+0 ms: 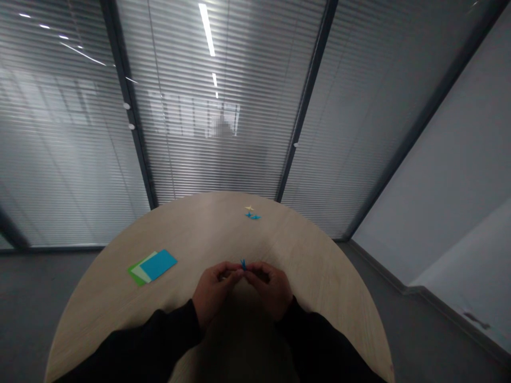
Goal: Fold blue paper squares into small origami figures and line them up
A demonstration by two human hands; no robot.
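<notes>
A small folded piece of blue paper (243, 264) stands upright between my two hands, low over the near middle of the table. The fingertips of my left hand (215, 290) pinch it from the left side. From the right, my right hand (271, 287) pinches the same piece, so the fingertips of both hands nearly meet. Only its narrow pointed top shows; my fingers cover the lower part.
The round wooden table (319, 276) fills the space before me. Sheets of blue, pale green and green paper (158, 265) lie overlapped at the left. Farther back sit small blue folded paper figures (255, 217) and a yellow one (249, 208). Blinds behind glass (215, 165) stand beyond.
</notes>
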